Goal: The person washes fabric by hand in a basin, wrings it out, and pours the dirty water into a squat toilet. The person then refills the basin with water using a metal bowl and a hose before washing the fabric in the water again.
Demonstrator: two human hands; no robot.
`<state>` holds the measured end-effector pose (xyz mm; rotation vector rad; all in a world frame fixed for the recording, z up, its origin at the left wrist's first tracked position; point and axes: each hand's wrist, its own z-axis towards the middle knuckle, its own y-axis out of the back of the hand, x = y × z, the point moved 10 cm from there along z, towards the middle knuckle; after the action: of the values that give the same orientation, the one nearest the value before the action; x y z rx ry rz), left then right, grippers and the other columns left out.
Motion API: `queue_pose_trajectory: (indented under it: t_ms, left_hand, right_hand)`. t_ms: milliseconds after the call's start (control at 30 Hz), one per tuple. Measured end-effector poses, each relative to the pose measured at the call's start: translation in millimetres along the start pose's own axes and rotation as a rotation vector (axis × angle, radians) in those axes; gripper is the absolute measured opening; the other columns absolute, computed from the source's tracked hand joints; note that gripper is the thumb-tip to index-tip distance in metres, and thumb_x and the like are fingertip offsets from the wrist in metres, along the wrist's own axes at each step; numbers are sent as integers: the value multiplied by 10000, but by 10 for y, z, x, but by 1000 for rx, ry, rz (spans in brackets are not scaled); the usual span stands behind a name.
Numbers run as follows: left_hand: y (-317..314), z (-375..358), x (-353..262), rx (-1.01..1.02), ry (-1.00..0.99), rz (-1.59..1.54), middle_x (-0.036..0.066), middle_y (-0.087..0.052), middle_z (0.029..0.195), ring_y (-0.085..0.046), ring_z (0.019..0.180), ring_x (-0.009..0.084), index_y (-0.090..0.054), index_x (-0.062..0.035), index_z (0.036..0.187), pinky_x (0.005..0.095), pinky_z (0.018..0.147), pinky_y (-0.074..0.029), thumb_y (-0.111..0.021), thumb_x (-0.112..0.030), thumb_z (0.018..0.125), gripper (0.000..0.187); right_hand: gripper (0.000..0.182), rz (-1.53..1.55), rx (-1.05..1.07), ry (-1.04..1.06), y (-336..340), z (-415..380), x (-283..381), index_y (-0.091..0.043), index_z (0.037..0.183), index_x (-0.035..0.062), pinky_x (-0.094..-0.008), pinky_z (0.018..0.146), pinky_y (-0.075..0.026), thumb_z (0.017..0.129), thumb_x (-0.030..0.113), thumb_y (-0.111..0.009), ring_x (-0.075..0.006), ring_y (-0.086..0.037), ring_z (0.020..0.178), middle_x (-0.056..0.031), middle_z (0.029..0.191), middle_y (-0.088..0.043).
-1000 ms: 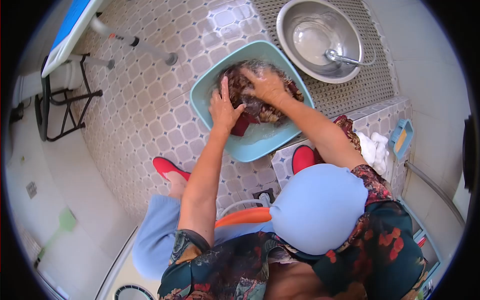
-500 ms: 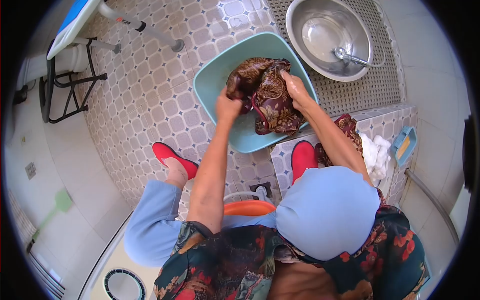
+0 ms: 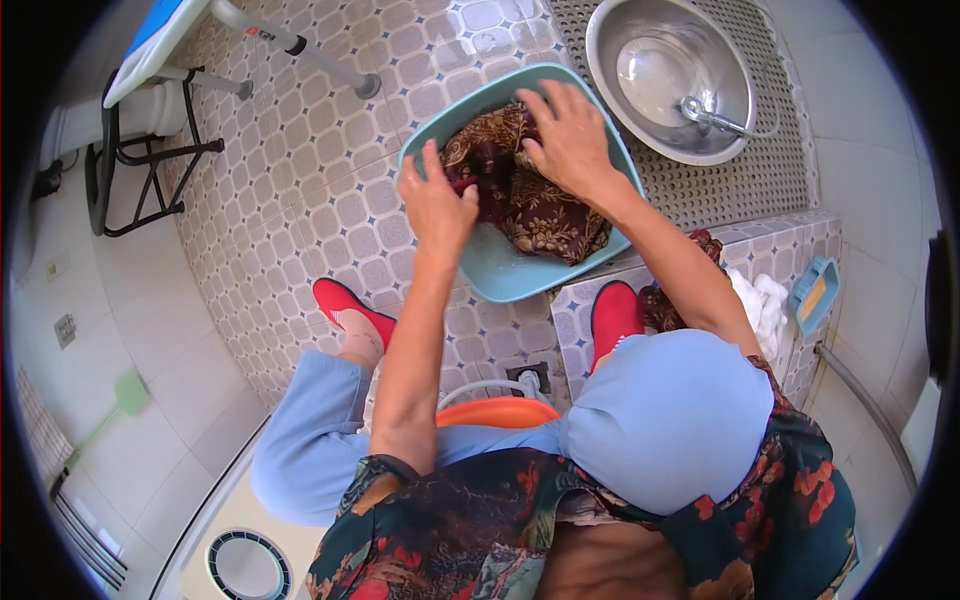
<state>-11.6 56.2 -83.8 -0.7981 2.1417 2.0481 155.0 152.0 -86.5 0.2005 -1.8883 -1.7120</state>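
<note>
A dark brown patterned cloth [image 3: 555,222] with gold flowers lies bunched in a light teal basin [image 3: 490,283] on the tiled floor. My left hand [image 3: 438,205] is over the basin's left side, fingers apart, beside the cloth's left edge. Above the upper right part of the cloth is my right hand [image 3: 568,135], its fingers spread and nothing held in it. Whether the fingertips touch the cloth is hard to tell.
A steel bowl [image 3: 625,128] with a shower head [image 3: 712,118] stands on a perforated mat [image 3: 690,195]. White cloth [image 3: 762,305] and a blue brush [image 3: 815,295] rest on the ledge at right. An orange basin [image 3: 497,412] is near my legs, a black-framed stool [image 3: 150,165] upper left.
Both hands have let go of the cloth and opened. The cloth has dropped and spread lower in the basin. The view has shifted slightly.
</note>
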Motion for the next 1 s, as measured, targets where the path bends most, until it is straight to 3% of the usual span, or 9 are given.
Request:
queue_pose_trajectory:
  t_ms: [67,200,367,600,733,767,833,900,1000]
  left_hand:
    - [-114,-162,-189,-52,-80,61,266,-317,1423,-339,1278,472,-346,-107,1441,538,1053,-313,-740,-313,732,836]
    - [-669,-304,-207,47,-97,247,237,-320,1456,-269,1327,499,-357,-88,1443,634,1037,-250,-687,-429,763,829]
    - [-1051,-88,-131,200,-226,330,225,-323,1460,-249,1334,494,-357,-90,1441,623,1058,-224,-674,-481,748,857]
    - [-951,64,-168,158,-386,129,216,-372,1410,-311,1315,437,-397,-86,1402,562,1068,-256,-714,-406,727,812]
    - [-583,-267,209,-220,19,-322,222,-348,1433,-286,1338,420,-351,-111,1435,538,1098,-234,-715,-331,769,791]
    - [-603,-388,468,-331,243,-607,222,-331,1449,-263,1363,403,-327,-132,1453,542,1106,-224,-705,-338,793,788]
    - [-626,-422,451,-258,380,-895,186,-317,1468,-285,1354,387,-309,-123,1458,555,1097,-229,-669,-442,832,790]
    - [-967,-659,401,-93,986,-1572,146,-309,1484,-320,1343,362,-281,-100,1465,569,1086,-230,-634,-550,832,853]
    - [-1034,-503,322,197,983,-1827,138,-415,1417,-371,1318,318,-392,-98,1402,568,1055,-289,-511,-668,846,805]
  right_hand:
    - [648,-42,-92,170,-53,105,246,-428,1388,190,-598,992,-356,825,442,-627,-411,-360,1295,-149,1391,-406]
    - [698,-79,268,106,-779,-35,182,-356,1440,276,-693,969,-315,833,522,-597,-430,-212,1376,-133,1483,-270]
    - [834,-213,289,16,-963,-275,3,-230,1499,297,-661,929,-386,812,617,-577,-447,-254,1357,-162,1515,-229]
    - [894,-38,239,-102,-981,-90,-216,-216,1500,298,-553,1036,-366,774,450,-714,-460,-317,1326,-177,1489,-298]
    - [757,-8,157,-94,-915,-11,-370,-367,1450,220,-426,1044,-390,782,261,-719,-377,-460,1240,-190,1392,-454]
    - [663,486,255,-173,-1049,23,-470,-447,1391,168,-370,1022,-403,771,176,-684,-300,-509,1182,-156,1319,-521]
    - [584,998,354,-252,-1101,-6,-353,-527,1332,115,-314,999,-417,761,91,-648,-222,-558,1124,-122,1246,-588]
    - [486,1277,311,-178,-795,-57,-61,-609,1221,46,-253,957,-423,736,18,-594,-124,-564,1060,-52,1145,-635]
    - [423,1258,367,44,-379,-203,490,-638,1135,68,-282,940,-447,715,30,-609,-155,-592,1034,-54,1104,-650]
